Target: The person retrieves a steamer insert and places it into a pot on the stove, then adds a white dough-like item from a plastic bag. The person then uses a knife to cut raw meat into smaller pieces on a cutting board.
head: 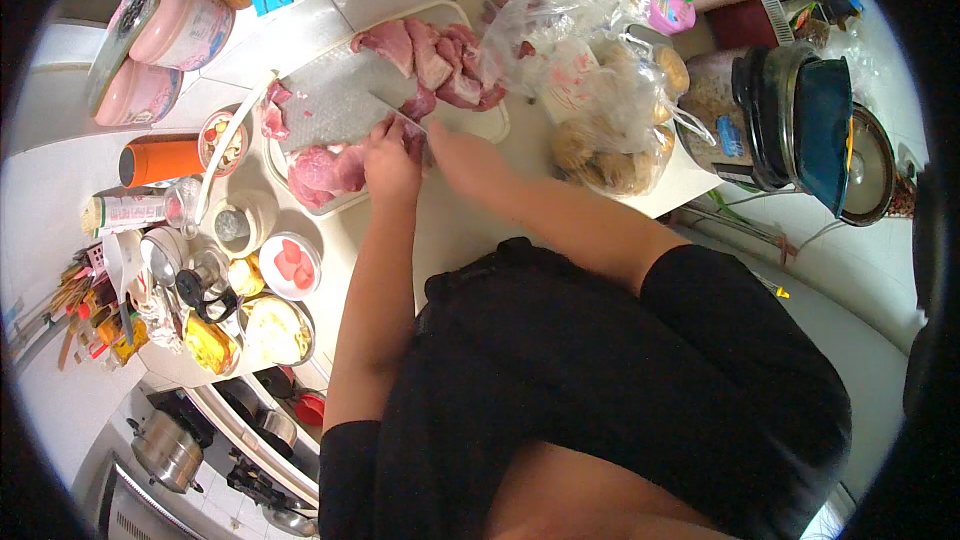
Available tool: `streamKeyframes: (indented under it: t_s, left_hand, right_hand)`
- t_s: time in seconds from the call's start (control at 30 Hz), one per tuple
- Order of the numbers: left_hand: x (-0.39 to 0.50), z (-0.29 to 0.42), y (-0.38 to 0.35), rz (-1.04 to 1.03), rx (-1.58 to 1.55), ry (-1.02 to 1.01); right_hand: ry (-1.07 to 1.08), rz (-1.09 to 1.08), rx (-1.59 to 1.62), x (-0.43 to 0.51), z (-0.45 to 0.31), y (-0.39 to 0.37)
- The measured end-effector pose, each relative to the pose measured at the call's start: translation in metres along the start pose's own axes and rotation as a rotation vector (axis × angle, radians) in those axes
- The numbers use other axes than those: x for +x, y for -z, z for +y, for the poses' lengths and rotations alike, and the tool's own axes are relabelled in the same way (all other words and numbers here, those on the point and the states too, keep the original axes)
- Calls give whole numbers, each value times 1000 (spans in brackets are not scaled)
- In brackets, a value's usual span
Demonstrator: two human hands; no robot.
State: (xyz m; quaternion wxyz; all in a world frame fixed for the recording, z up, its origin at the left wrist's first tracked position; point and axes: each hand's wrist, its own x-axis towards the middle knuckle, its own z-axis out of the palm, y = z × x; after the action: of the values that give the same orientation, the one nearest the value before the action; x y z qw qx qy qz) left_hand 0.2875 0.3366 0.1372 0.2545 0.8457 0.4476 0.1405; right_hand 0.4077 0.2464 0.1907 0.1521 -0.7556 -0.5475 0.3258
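On a pale cutting board [330, 90] lies raw meat. My left hand [392, 157] presses with bent fingers on a piece of meat [322, 174] near the board's front edge. My right hand [457, 157], somewhat blurred, is closed at the handle end of a knife [397, 111]; the handle itself is hidden. The blade lies just beyond my left fingers, beside a small dark red piece [418, 103]. Larger cut pieces of meat [435, 60] are heaped at the board's far right. Small scraps [275, 111] rest at its left edge.
Plastic bags of roundish brown items [611, 157] stand right of the board, near a large dark-lidded container [720, 120]. At left are an orange bottle [161, 162], a bowl of pink slices [291, 265], a stone-coloured mortar-like pot [244, 223] and plates of food [277, 330].
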Motion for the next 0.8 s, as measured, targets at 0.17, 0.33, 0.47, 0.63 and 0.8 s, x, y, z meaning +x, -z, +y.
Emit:
streamKeyframes:
  t_s: [0.17,0.33,0.47,0.63,0.8]
  left_hand:
    - [5,-11,1,24,-56,-12]
    - [18,-20,13,34,18,-2]
    - [13,-16,27,-11,85,-55]
    - [9,-5,28,-18,245,-122]
    - [54,-19,22,-104,382,-328]
  right_hand:
    - [-97,-149,287,58,-15,4]
    - [110,-32,-105,30,12,2]
    - [9,-10,63,29,12,3]
    - [176,127,39,53,3,13]
    - [-132,59,170,-3,39,27]
